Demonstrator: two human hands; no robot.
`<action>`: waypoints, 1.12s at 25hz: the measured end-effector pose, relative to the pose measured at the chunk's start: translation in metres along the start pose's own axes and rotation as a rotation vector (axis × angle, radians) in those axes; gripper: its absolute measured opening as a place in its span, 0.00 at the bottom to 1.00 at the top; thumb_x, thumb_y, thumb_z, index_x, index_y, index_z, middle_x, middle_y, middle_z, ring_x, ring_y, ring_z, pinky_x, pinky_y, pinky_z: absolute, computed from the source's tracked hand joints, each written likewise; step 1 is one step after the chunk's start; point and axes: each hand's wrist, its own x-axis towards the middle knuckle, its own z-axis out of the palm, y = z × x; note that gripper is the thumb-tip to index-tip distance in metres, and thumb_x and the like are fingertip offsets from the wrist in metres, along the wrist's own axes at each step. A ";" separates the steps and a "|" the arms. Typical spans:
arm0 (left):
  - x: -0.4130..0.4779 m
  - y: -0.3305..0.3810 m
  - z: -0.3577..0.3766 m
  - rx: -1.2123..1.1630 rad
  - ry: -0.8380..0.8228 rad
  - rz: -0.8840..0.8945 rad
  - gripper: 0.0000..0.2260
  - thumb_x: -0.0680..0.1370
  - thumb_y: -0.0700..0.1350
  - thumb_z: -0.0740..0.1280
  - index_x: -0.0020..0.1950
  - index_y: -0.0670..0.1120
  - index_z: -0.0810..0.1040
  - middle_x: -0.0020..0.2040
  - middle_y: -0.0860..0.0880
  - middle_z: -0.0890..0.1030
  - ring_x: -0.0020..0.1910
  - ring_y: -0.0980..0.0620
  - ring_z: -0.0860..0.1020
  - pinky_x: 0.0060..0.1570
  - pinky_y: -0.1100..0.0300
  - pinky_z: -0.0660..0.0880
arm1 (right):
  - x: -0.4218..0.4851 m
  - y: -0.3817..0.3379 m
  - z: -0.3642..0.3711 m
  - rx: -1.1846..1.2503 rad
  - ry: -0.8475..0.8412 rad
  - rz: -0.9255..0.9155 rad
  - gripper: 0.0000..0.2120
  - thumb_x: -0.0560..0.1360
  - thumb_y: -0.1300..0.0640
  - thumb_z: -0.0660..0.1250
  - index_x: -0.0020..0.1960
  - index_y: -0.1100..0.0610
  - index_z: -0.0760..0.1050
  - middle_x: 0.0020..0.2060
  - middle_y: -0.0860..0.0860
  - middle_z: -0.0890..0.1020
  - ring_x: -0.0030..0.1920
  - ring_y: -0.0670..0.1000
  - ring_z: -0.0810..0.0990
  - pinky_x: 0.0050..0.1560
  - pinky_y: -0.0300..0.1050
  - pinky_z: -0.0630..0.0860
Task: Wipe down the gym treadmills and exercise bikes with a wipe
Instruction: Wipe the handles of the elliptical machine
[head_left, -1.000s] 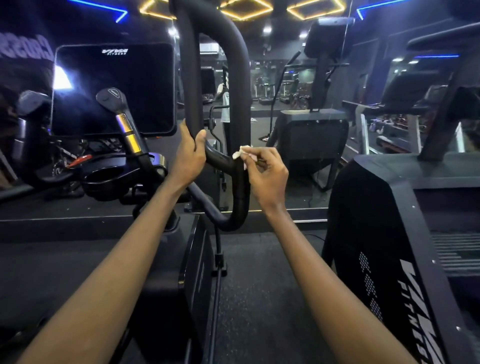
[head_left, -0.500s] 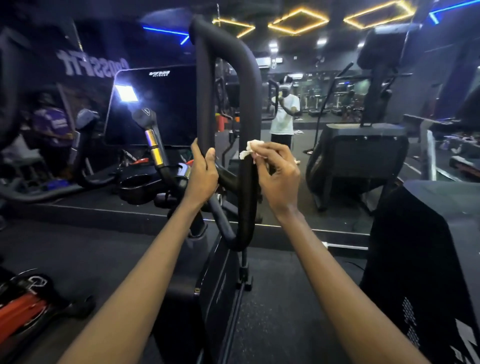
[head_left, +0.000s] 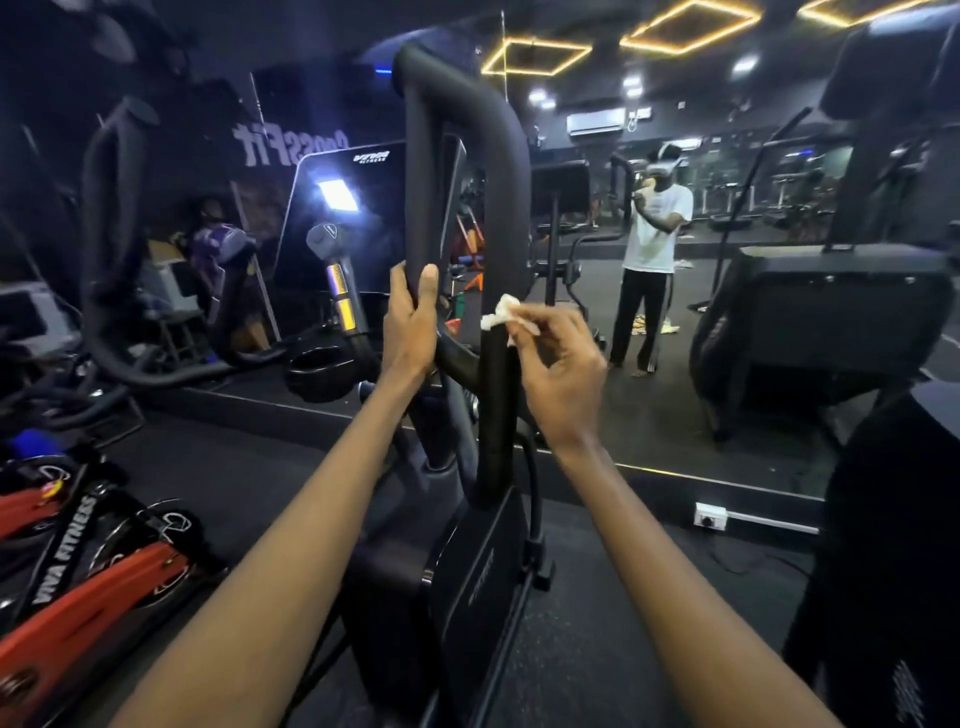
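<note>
Fingers of right hand: pinched on white wipe, pressed to handlebar loop at its 3 o'clock side, for rubbing; left hand: wrapped round 9 o'clock bar, likely steadying the frame.

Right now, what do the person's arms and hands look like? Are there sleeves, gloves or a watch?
The left forearm and the right forearm are bare up to the picture's edge: no sleeves. The left hand and the right hand wear no gloves, and no watch or bracelet shows on either wrist.
</note>
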 end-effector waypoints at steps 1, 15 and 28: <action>-0.001 -0.001 0.000 0.031 -0.002 0.011 0.17 0.83 0.57 0.58 0.63 0.47 0.71 0.40 0.62 0.78 0.40 0.63 0.76 0.53 0.52 0.77 | -0.013 0.004 -0.002 0.012 0.009 0.025 0.08 0.76 0.63 0.71 0.55 0.60 0.82 0.49 0.51 0.81 0.49 0.47 0.82 0.51 0.45 0.80; -0.011 0.003 -0.002 0.263 -0.010 0.148 0.16 0.85 0.51 0.54 0.69 0.43 0.65 0.39 0.56 0.77 0.35 0.66 0.77 0.37 0.68 0.71 | -0.008 0.014 -0.011 -0.073 -0.104 -0.196 0.11 0.76 0.66 0.70 0.57 0.62 0.82 0.53 0.54 0.80 0.56 0.45 0.79 0.59 0.41 0.77; 0.025 0.006 -0.003 0.129 -0.004 0.153 0.15 0.84 0.55 0.53 0.66 0.48 0.69 0.46 0.50 0.83 0.42 0.58 0.80 0.47 0.56 0.75 | 0.040 -0.001 -0.014 -0.272 -0.233 -0.389 0.10 0.77 0.65 0.69 0.58 0.63 0.82 0.51 0.55 0.79 0.53 0.49 0.80 0.59 0.41 0.77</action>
